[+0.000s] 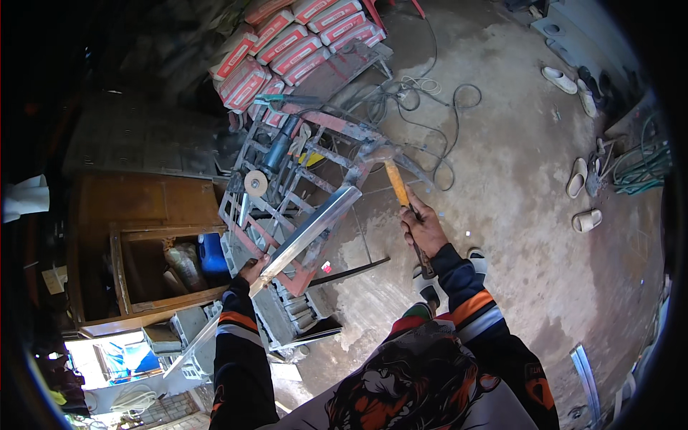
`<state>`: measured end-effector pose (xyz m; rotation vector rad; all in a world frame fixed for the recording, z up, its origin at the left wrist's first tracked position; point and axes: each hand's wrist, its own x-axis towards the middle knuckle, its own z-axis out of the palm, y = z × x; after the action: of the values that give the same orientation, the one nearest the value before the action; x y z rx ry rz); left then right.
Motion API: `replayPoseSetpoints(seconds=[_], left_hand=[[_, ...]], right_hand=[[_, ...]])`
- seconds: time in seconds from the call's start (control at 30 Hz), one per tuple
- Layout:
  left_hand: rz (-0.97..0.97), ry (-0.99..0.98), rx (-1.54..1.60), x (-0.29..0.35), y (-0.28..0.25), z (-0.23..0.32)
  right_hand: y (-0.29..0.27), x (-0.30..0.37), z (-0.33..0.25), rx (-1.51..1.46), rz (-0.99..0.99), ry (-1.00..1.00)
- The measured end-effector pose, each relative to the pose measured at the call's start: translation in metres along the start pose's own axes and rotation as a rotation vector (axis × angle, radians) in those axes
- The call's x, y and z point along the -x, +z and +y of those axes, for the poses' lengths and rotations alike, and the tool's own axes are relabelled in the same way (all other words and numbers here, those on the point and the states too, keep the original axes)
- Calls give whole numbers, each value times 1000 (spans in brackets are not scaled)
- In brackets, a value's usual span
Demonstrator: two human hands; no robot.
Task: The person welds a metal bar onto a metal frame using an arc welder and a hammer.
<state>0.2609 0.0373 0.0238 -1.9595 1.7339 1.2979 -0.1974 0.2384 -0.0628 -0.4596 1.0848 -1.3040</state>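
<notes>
My right hand (424,228) is closed around the dark grip of a hammer (396,183) with a yellow-orange handle. The hammer's head points away from me, beside the far end of a long silver metal bar (309,233). At the bar's near end, my left hand (252,269) is closed on it, with part of the fingers hidden. The bar lies slantwise over a worn reddish metal frame (304,281). On that frame, left of the bar, sits a blue-green angle grinder (280,145) with a round tan disc (256,183).
Red and white sacks (297,50) are piled beyond the frame. Dark cables (408,100) curl over the concrete floor (516,179). A wooden cabinet (143,204) stands at left, with a blue container (212,253) inside. Loose shoes (577,178) and a green hose (645,168) lie at right.
</notes>
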Motion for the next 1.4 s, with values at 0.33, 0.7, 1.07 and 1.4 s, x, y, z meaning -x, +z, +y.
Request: replayPoseSetpoints(seconds=[0.33, 0.7, 1.07, 1.4], left_hand=[[53, -3, 21, -10, -1, -17], [65, 29, -14, -8, -7, -29], [87, -25, -3, -7, -1, -10], [205, -79, -386, -8, 10, -12]], right_hand=[[-7, -4, -3, 202, -85, -21], [-12, 9, -9, 104, 9, 83], [12, 26, 29, -41, 92, 91], [-52, 68, 36, -36, 114, 162]])
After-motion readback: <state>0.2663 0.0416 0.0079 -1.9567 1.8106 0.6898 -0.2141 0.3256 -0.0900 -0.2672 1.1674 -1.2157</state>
